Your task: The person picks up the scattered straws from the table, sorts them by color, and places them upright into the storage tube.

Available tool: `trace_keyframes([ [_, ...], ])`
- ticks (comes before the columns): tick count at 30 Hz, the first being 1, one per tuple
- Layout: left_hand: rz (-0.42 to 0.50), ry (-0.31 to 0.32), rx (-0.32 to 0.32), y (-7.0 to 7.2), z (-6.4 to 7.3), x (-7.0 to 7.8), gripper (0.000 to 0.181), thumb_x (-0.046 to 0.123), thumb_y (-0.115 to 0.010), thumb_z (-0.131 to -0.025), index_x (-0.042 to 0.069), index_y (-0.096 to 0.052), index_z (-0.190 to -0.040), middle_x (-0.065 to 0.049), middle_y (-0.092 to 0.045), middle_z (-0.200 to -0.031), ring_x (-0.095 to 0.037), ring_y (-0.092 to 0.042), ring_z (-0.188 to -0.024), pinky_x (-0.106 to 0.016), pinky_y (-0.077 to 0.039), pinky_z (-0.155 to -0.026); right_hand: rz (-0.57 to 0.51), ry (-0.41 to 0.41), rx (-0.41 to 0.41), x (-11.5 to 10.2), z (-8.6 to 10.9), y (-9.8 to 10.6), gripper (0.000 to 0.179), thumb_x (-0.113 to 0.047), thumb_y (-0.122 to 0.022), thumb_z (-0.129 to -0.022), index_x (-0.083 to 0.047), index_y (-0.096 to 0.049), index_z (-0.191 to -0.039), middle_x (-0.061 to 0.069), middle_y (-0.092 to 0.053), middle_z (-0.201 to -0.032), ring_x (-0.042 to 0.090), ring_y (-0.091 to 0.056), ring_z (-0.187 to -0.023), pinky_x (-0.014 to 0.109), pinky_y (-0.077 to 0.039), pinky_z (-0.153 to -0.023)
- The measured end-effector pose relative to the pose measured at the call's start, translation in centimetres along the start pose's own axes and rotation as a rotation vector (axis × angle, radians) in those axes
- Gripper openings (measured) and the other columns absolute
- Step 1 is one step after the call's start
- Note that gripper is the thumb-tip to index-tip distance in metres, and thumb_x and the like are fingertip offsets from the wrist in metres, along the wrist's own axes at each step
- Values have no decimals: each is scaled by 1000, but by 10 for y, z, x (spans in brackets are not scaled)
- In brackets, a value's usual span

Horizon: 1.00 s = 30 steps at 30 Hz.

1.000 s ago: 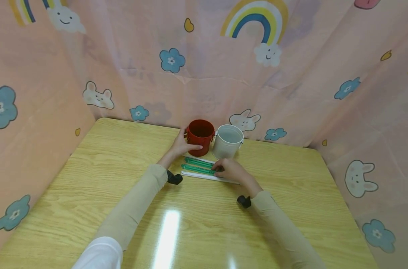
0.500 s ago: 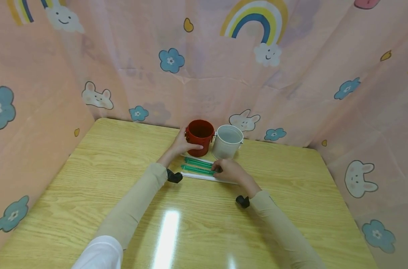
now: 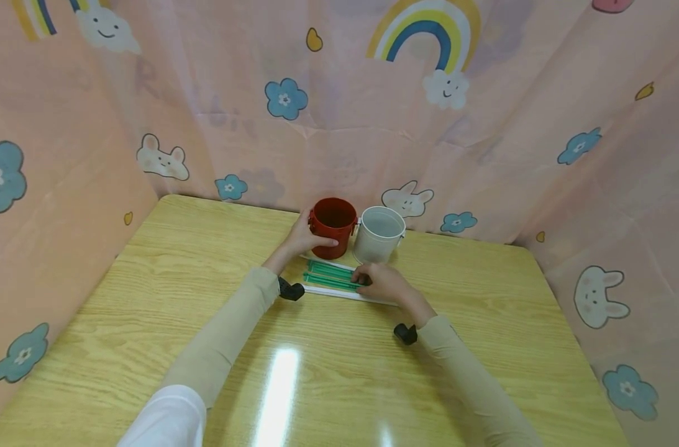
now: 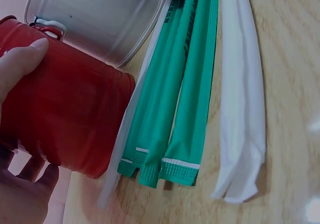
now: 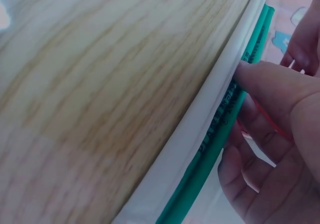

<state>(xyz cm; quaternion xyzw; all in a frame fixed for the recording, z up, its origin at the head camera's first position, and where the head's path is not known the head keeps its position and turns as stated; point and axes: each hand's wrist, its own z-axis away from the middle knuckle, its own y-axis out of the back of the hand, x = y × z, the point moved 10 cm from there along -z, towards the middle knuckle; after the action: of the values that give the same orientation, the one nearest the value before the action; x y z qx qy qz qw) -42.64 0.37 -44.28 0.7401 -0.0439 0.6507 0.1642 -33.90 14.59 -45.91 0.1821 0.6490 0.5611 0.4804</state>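
My left hand holds a small red metal bucket from its left side, thumb across the front and fingers behind. Against its right side stands a white bucket. In front lie several green paper-wrapped straws side by side, dark print towards their far ends. My right hand pinches a green wrapped straw near its right end, with the thumb on the near side. White paper-wrapped straws flank the green ones: a nearer white straw and a farther white straw beside the red bucket.
The wood-grain table runs back to a pink printed curtain, just behind both buckets. A glare streak lies on the front of the table. Black wrist cameras sit under both wrists.
The nearer green straws have shifted slightly away from me, narrowing the gap to the farther green ones. Both hands stay almost in place, and the buckets have not moved.
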Motion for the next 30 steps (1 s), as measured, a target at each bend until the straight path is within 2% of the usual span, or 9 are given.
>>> trace_keyframes([
  [9,-2,17,-7,3,2,2,95,5,-82,-73,6,-24,-148,-15,-40,-145,-33,-41,-131,-48,-38,-109,-46,17,-13,-2,4,3,14,-11,-71,-86,-8,-71,-100,2,-70,-91,11,-60,-82,32,-54,-80],
  [15,-18,19,3,4,-2,-4,96,6,-83,-71,8,-26,-148,-13,-43,-143,-32,-44,-128,-48,-41,-106,-13,-40,-24,-2,9,10,15,-12,-71,-87,-10,-70,-102,1,-69,-94,14,-60,-86,35,-53,-83],
  [24,-42,28,-13,5,-3,-4,92,9,-84,-72,10,-30,-147,-12,-42,-142,-33,-44,-126,-49,-44,-103,14,-4,3,-3,15,29,8,-12,-72,-85,-11,-69,-92,0,-66,-85,13,-57,-79,30,-50,-73],
  [30,-71,31,-13,8,0,-5,88,10,-83,-73,13,-33,-146,-11,-42,-142,-33,-42,-127,-50,-44,-102,-17,-9,21,-7,22,39,10,-9,-70,-85,-9,-67,-94,2,-64,-84,14,-56,-78,28,-48,-69],
])
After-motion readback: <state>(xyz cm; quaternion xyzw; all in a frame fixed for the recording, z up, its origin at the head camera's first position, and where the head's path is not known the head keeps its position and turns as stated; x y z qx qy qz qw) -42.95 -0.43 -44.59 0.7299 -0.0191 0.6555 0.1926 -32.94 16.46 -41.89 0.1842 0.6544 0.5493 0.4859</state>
